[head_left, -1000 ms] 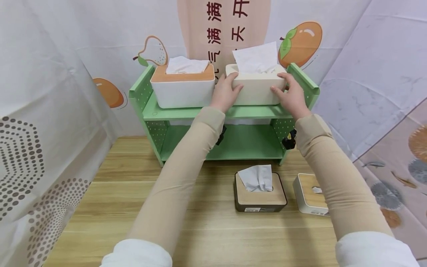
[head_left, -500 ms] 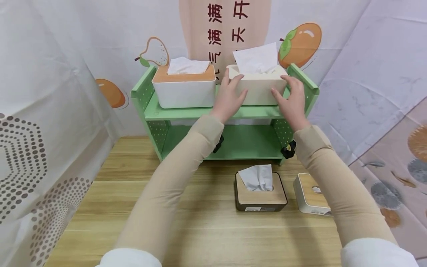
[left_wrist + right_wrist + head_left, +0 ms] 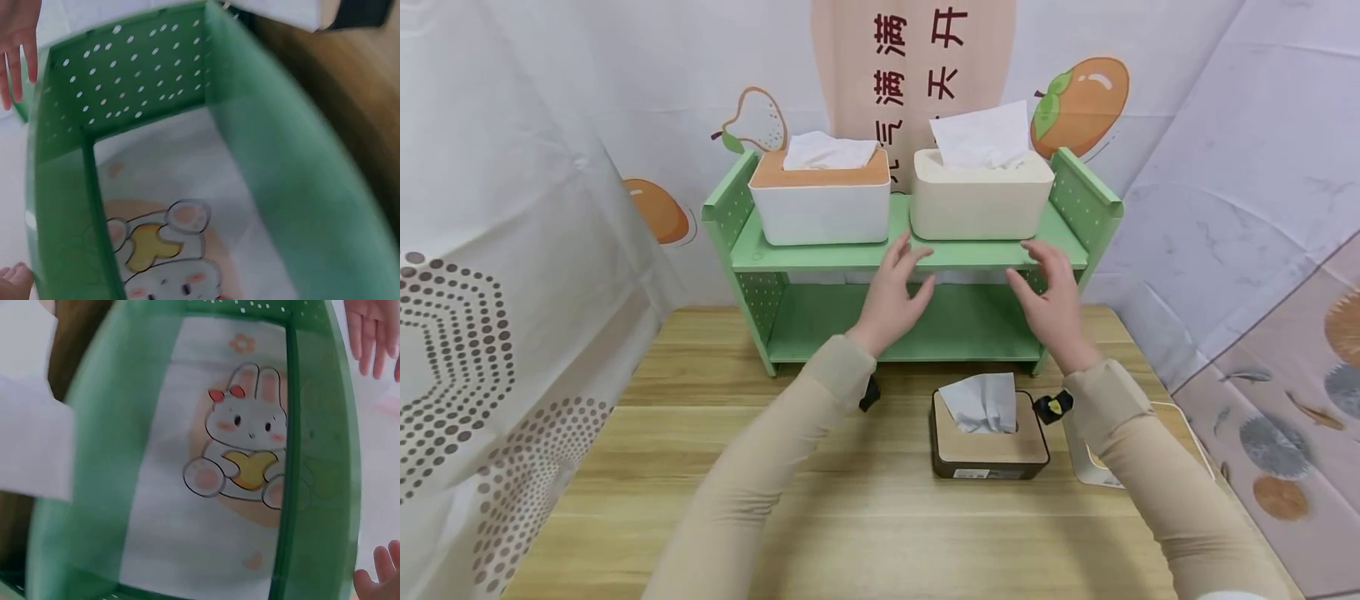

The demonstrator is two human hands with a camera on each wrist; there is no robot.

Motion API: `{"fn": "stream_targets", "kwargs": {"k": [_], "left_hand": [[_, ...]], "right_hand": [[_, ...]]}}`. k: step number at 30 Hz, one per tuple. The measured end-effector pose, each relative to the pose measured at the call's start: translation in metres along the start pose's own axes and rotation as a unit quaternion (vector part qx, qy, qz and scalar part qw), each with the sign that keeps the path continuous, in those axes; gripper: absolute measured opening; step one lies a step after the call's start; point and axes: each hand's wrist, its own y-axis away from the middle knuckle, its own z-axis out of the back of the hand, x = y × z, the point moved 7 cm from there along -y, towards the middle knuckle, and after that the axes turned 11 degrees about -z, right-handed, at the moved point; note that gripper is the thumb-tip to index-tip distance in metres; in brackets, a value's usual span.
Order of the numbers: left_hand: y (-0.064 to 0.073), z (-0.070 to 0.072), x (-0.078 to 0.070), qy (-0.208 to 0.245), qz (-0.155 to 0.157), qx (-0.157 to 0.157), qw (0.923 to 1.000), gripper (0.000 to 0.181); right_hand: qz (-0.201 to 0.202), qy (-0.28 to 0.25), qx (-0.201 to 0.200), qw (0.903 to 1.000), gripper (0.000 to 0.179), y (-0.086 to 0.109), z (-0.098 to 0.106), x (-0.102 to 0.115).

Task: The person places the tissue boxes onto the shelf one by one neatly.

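Note:
Both hands are off the boxes, with relaxed fingers and nothing in them. My left hand [image 3: 895, 293] is before the front edge of the green shelf's [image 3: 842, 257] upper board, in the head view. Level with it, my right hand [image 3: 1051, 302] overlaps the shelf's right end. Just above and behind them, a cream tissue box [image 3: 981, 204] sits on the upper board, a white tissue [image 3: 985, 137] sticking up from it. Left of it stands a white tissue box with a wooden lid [image 3: 820, 217], its tissue folded over on top.
On the wooden table [image 3: 700, 450], a dark tissue box with a wooden lid [image 3: 992, 450] lies in front of the shelf. A white wood-lidded tissue box [image 3: 1090, 462] is partly hidden by the right forearm. Behind the shelf's lower opening, a rabbit print [image 3: 253, 425] shows in the right wrist view.
Both hands held the sides of the cream tissue box earlier. They have since let go and drawn back and down toward the person, while the box stays on the shelf.

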Motion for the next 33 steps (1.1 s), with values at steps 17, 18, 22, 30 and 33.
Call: {"fn": "stream_targets", "kwargs": {"k": [17, 18, 22, 30, 33], "left_hand": [[0.098, -0.054, 0.008, 0.062, 0.041, 0.065, 0.9951, 0.039], [0.102, -0.056, 0.009, 0.061, 0.044, 0.074, 0.9944, 0.040], [0.113, -0.063, 0.008, 0.058, 0.049, 0.101, 0.9920, 0.042], [0.135, -0.081, 0.007, 0.084, 0.088, 0.179, 0.9763, 0.059], [0.144, -0.089, 0.007, 0.083, 0.100, 0.204, 0.9704, 0.067]], "right_hand": [[-0.046, 0.027, 0.101, 0.9934, 0.041, 0.094, -0.023, -0.048], [-0.048, 0.034, 0.104, 0.9928, 0.042, 0.098, -0.025, -0.058], [-0.051, 0.044, 0.109, 0.9918, 0.043, 0.112, -0.025, -0.083], [-0.040, 0.071, 0.120, 0.9895, 0.044, 0.130, -0.015, -0.099], [-0.052, 0.090, 0.132, 0.9858, 0.049, 0.135, -0.011, -0.105]]}}
